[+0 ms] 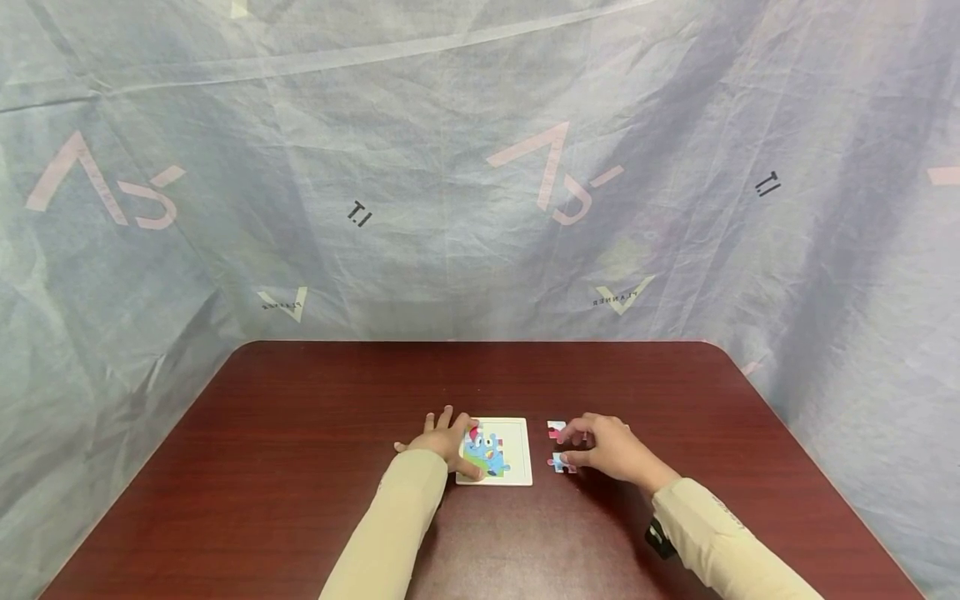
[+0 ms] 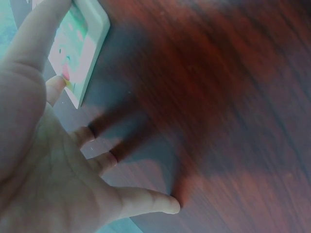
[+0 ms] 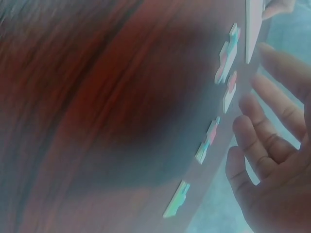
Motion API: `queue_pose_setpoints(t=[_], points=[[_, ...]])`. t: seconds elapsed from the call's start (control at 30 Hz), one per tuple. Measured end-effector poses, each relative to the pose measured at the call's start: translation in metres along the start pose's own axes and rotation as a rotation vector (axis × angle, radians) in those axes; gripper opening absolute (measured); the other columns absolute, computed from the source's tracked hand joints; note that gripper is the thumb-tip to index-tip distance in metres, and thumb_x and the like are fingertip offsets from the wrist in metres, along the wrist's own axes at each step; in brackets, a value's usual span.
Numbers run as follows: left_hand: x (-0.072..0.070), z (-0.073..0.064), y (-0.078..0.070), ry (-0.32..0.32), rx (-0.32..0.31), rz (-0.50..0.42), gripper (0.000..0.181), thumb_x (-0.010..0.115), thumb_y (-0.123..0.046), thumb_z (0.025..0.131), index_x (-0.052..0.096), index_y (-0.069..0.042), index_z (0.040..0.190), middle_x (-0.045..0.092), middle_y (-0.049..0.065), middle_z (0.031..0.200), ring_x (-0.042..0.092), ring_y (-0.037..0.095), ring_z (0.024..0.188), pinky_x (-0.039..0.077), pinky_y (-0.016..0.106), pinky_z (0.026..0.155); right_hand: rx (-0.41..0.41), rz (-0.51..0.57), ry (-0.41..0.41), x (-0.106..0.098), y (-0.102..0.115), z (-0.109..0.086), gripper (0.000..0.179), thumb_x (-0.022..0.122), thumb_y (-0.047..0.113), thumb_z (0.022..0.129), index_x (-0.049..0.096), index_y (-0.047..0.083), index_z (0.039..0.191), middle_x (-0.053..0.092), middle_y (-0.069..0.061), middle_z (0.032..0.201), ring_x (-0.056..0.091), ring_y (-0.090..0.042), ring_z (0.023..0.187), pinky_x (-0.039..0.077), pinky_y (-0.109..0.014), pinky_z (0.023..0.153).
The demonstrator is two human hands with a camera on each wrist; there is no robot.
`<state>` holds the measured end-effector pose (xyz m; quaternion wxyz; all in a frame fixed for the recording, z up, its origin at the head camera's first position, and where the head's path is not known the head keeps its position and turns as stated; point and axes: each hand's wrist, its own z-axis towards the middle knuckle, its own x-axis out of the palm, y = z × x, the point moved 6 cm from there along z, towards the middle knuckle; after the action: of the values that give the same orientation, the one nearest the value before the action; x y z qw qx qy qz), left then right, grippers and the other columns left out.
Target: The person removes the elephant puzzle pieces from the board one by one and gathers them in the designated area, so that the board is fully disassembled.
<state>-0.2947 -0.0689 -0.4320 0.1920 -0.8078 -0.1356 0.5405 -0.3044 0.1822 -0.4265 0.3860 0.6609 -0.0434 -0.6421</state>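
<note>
A white puzzle tray lies on the table, with the left part of its picture, a blue cartoon animal on green, filled in. My left hand rests at the tray's left side, thumb and index finger on its edge and the other fingers spread over the table. To the right of the tray, my right hand hovers low with loosely bent fingers. Below it are loose jigsaw pieces, among them a pink-and-white piece and a light blue piece. In the right wrist view, its fingers stay apart from the pieces.
Several loose pieces lie in a row in the right wrist view, including a greenish piece at the near end. The dark red table has rounded far corners. A grey printed cloth hangs behind it.
</note>
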Motion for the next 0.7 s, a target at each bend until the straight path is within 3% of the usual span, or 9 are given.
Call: queue_pose_setpoints(t=[0.37, 0.7], points=[[-0.003, -0.006, -0.003, 0.008, -0.006, 0.007, 0.075, 0.084, -0.033, 0.086, 0.042, -0.024, 0.147, 0.015, 0.014, 0.169, 0.009, 0.04, 0.154, 0.015, 0.087, 0.1, 0.046, 0.114, -0.068, 0.01, 0.011, 0.01, 0.023, 0.086, 0.015, 0.083, 0.075, 0.006, 0.101, 0.063, -0.002, 0.086, 0.052, -0.011, 0.069, 0.046, -0.027, 0.064], [-0.003, -0.004, -0.002, -0.005, -0.005, 0.014, 0.076, 0.087, -0.031, 0.083, 0.045, -0.024, 0.146, 0.017, 0.015, 0.168, 0.012, 0.041, 0.154, 0.016, 0.086, 0.101, 0.125, 0.154, -0.049, 0.026, 0.023, 0.019, 0.027, 0.085, 0.015, 0.084, 0.076, 0.007, 0.108, 0.063, -0.001, 0.087, 0.054, -0.014, 0.073, 0.046, -0.03, 0.065]])
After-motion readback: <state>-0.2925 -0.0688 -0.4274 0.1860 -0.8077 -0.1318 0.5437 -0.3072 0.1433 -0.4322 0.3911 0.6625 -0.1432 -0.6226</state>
